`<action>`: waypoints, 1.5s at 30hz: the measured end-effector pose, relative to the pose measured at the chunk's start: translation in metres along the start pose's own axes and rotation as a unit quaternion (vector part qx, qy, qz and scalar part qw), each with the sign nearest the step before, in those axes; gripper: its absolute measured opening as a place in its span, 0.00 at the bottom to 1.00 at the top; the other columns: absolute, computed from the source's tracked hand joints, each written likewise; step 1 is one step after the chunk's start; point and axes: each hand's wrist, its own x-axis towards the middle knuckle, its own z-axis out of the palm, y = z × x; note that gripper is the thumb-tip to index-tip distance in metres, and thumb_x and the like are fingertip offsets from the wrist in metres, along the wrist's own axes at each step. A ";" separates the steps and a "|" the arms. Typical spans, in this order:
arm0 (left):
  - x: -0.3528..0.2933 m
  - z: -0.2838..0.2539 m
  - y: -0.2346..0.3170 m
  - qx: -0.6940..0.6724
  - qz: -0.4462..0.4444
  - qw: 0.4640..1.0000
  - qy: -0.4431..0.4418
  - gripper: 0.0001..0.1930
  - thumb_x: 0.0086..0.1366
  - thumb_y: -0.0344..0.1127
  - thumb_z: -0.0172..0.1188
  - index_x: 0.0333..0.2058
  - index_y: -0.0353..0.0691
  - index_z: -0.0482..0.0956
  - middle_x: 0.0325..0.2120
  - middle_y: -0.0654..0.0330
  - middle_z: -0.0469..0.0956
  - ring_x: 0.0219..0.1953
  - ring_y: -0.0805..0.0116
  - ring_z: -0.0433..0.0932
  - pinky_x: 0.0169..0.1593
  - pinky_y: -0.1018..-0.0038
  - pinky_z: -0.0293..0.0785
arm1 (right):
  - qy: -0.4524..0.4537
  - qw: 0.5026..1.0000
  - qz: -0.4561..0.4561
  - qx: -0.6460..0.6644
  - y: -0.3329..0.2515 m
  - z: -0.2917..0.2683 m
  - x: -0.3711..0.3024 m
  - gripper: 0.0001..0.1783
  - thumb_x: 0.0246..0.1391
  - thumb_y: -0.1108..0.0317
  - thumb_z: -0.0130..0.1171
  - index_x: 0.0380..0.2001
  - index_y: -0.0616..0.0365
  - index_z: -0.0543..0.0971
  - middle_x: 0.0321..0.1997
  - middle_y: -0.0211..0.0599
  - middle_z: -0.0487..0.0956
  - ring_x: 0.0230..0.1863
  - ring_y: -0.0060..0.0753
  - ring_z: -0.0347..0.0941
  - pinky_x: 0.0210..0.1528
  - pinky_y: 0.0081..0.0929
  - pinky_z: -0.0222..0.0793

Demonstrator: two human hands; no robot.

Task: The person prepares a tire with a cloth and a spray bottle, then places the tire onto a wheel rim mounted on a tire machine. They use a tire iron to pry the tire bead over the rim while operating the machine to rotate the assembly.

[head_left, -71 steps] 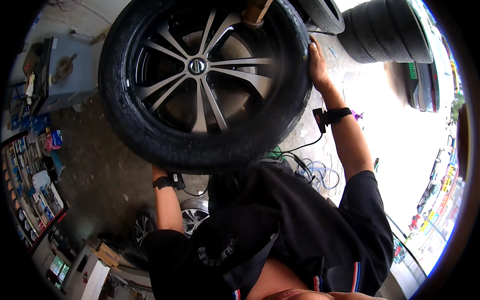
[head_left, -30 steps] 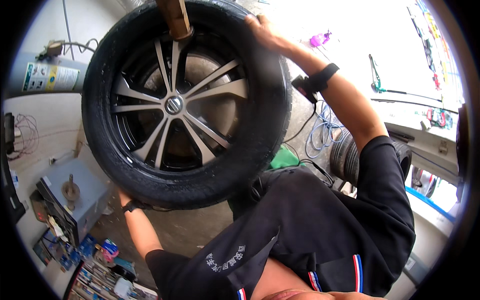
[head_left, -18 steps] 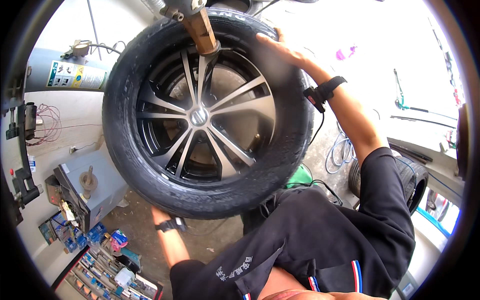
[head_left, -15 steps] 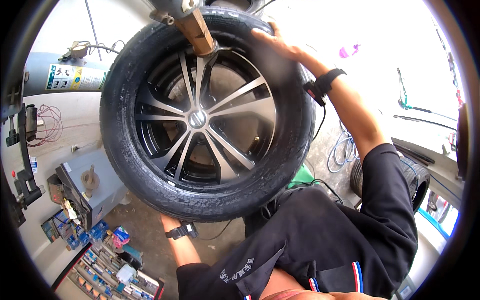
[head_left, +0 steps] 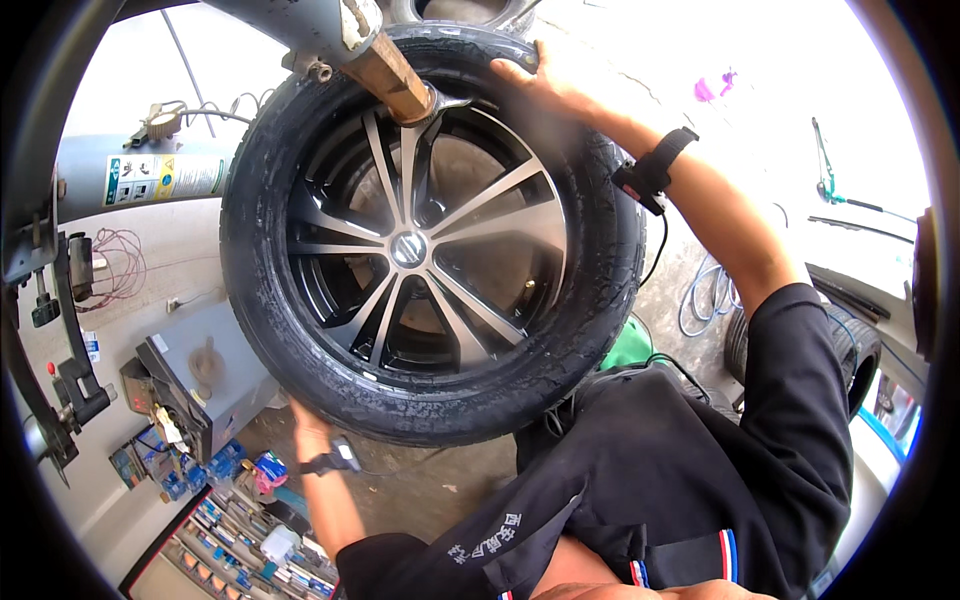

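Note:
A black tyre [head_left: 330, 385] on a black-and-silver alloy wheel [head_left: 408, 250] lies face up in front of me. My right hand [head_left: 555, 85] grips its far right edge, the thumb on the sidewall and the other fingers over the tread. At the near left edge, my left hand [head_left: 308, 425] meets the tyre from below, its fingers mostly hidden under the rubber. A brown hexagonal shaft [head_left: 390, 80] comes down from a grey machine arm [head_left: 310, 25]. Its metal head [head_left: 440, 103] sits at the rim's far edge, between the tyre bead and the wheel.
Left stand a grey cylinder [head_left: 85, 180] and a grey box [head_left: 200, 375] with a round piece on top. Below it, a tool tray [head_left: 215, 545] holds several tools. More tyres lie at the right [head_left: 860, 365] and behind the wheel [head_left: 465, 10]. A blue hose [head_left: 690, 300] coils on the floor.
My left hand has shifted left along the tyre's near edge, showing more of the hand. My right hand stays on the far edge. The whole view has moved slightly.

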 end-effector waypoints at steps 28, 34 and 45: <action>0.012 0.200 0.164 0.462 0.209 0.844 0.175 0.31 0.56 0.47 0.74 0.51 0.31 0.76 0.44 0.57 0.81 0.45 0.68 0.77 0.54 0.71 0.70 | 0.005 0.993 -0.118 0.007 0.029 0.025 0.044 0.53 0.51 0.32 0.62 0.62 0.70 0.64 0.57 0.66 0.73 0.60 0.61 0.70 0.61 0.49 0.66; 0.011 0.199 0.161 0.453 0.219 0.845 0.181 0.30 0.55 0.49 0.75 0.50 0.33 0.78 0.42 0.58 0.81 0.44 0.68 0.77 0.52 0.71 0.70 | 0.022 0.991 -0.131 -0.003 0.026 0.027 0.051 0.47 0.53 0.33 0.61 0.57 0.69 0.69 0.49 0.65 0.78 0.52 0.62 0.76 0.57 0.50 0.70; 0.014 0.193 0.156 0.450 0.217 0.834 0.233 0.33 0.54 0.50 0.75 0.50 0.31 0.77 0.44 0.57 0.81 0.47 0.66 0.77 0.56 0.71 0.68 | 0.091 0.981 -0.135 -0.105 -0.007 0.001 0.006 0.37 0.61 0.37 0.50 0.51 0.66 0.72 0.44 0.61 0.80 0.48 0.62 0.77 0.51 0.53 0.71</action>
